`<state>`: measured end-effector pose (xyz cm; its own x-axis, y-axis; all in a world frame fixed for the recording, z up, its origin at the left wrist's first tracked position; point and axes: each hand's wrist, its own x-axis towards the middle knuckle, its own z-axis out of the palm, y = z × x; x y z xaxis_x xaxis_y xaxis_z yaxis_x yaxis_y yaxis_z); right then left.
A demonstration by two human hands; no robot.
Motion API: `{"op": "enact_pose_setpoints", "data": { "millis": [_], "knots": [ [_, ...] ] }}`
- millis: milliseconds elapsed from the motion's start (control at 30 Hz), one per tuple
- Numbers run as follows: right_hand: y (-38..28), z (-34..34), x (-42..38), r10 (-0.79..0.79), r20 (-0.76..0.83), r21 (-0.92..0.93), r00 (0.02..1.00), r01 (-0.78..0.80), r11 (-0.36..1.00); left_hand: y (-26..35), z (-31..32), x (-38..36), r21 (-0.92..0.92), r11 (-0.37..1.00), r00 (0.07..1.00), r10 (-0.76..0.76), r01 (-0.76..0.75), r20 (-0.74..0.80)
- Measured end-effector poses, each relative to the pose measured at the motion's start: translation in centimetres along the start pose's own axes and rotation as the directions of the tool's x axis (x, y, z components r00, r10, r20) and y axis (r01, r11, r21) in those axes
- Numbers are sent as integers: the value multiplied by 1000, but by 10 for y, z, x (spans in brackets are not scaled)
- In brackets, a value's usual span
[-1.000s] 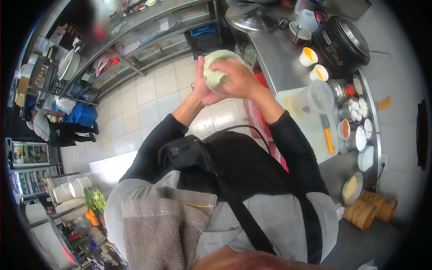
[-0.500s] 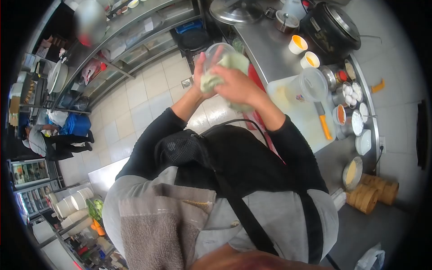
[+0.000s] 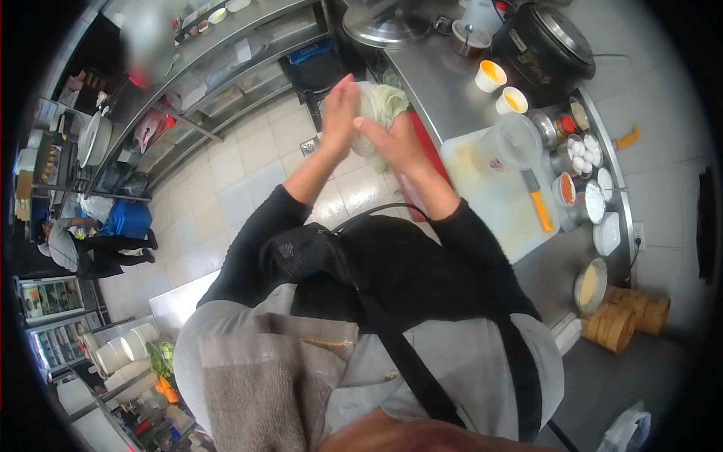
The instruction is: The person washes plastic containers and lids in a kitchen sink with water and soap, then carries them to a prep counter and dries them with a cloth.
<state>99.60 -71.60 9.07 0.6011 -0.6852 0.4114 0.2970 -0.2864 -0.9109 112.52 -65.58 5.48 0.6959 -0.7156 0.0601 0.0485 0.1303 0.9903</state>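
A round clear plastic piece, a lid or shallow container [image 3: 364, 145], is between my two hands above the floor, left of the counter. My left hand [image 3: 340, 113] supports its left side with the fingers straight and pointing up. At its right side, my right hand [image 3: 393, 143] is wrapped round a pale green cloth [image 3: 389, 102] pressed to the plastic. To the right, a clear plastic tub [image 3: 517, 141] stands on a white cutting board [image 3: 482, 188]. A knife with an orange handle [image 3: 541, 211] lies on the board beside the tub.
White cups with orange contents [image 3: 491, 76], a black cooker [image 3: 546, 49], a bowl of eggs [image 3: 580, 157] and bamboo steamers [image 3: 611, 329] line the right counter [image 3: 437, 71]. Metal shelves [image 3: 218, 94] stand at the left. Another person [image 3: 68, 245] bends beside a blue bin [image 3: 129, 219].
The fingers of my left hand have straightened along the plastic. My right hand and the cloth have shifted round its right side. The view has moved slightly.
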Motion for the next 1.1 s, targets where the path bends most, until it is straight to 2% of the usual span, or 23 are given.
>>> {"op": "enact_pose_setpoints", "data": {
  "millis": [33,67,100,167,200,300,333,400,433,467,500,533,567,633,667,767,800,900,933,967,1033,1067,1100],
  "knots": [
    [7,1,-1,-124,-3,-56,992,124,991,4,-4,8,-266,954,988,-152,138,-33],
    [19,-5,3,150,-63,215,987,-133,967,5,-15,11,-321,920,975,-211,223,71],
    [29,-15,8,185,-40,127,982,-178,976,5,-24,11,-361,879,948,-264,312,177],
    [39,-38,15,263,-9,-54,965,-263,963,8,-26,8,-298,918,960,-216,262,178],
    [49,-49,20,199,2,-403,980,-181,897,10,-26,8,-272,934,966,-188,232,178],
    [49,-61,33,363,-172,167,916,-336,927,17,-30,6,-193,973,989,-108,127,103],
    [45,-55,35,313,-76,545,947,-223,808,24,-23,2,-155,985,997,-76,73,-15],
    [-14,-6,49,613,-121,240,780,-577,781,19,-15,-1,-233,968,995,-100,95,-8],
    [-12,9,36,387,-117,-45,914,-395,918,17,-7,-1,-269,957,994,-111,109,8],
    [-10,24,23,135,-106,-326,985,-163,931,19,7,3,-389,921,994,-48,4,-103],
    [14,25,-5,-442,223,-568,869,484,665,28,10,1,-459,887,992,-99,54,-75],
    [11,17,-5,-386,316,-433,867,494,754,43,9,-4,-523,847,988,-146,101,-46],
    [15,4,3,-321,303,-493,897,436,753,51,4,-5,-579,802,982,-189,145,-16],
    [32,-22,18,-160,262,-601,952,291,744,30,-15,2,-455,841,950,-309,291,37],
    [29,-21,30,-168,128,-565,977,211,798,18,-18,9,-443,842,949,-307,308,76],
    [3,24,20,-431,160,-558,888,442,702,-8,-20,26,-529,813,967,-160,243,198],
    [-1,29,9,-411,231,-543,882,467,698,9,-26,26,-589,729,933,-208,349,295],
    [15,-13,-3,-418,501,-457,758,642,616,40,-34,12,-476,837,944,-327,268,-44],
    [57,-46,-2,-237,348,-444,907,382,811,34,-45,15,-468,835,937,-348,289,-43],
    [93,-69,5,-11,208,-379,978,91,921,27,-62,18,-307,916,965,-259,259,39],
    [23,-66,24,249,154,127,956,-269,955,20,-81,20,-9,994,972,-102,106,212],
    [-13,-64,33,378,176,376,909,-417,828,20,-80,20,106,994,959,-14,-16,284],
    [-24,-48,37,219,238,233,946,-275,933,28,-64,8,192,969,937,81,-153,339]
  ]
}}
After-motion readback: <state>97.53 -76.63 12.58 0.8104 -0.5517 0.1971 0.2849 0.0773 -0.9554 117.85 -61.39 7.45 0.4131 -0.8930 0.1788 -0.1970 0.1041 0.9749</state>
